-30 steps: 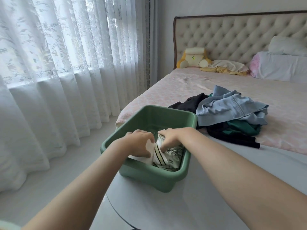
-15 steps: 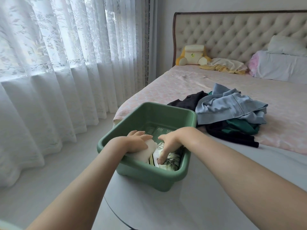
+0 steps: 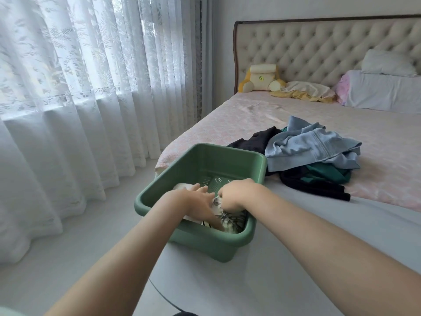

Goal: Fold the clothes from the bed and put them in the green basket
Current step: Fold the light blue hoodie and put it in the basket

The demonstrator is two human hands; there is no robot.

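Both hands are inside the green basket [image 3: 256,228], at its near right end. Left hand [image 3: 198,198] lies flat with fingers straight, pressing the folded patterned garment [image 3: 231,221] down so it keeps its fold. Right hand [image 3: 234,197] curls onto the garment's edge, probably pinching it (fingertips hidden). The unfolded pile [image 3: 312,149] waits on the bed [image 3: 239,115], just beside the basket's far right corner.

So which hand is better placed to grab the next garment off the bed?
Probably the right hand: it is in the green basket on the side nearest the clothes pile, topped by a light blue garment. The left hand is farther off.
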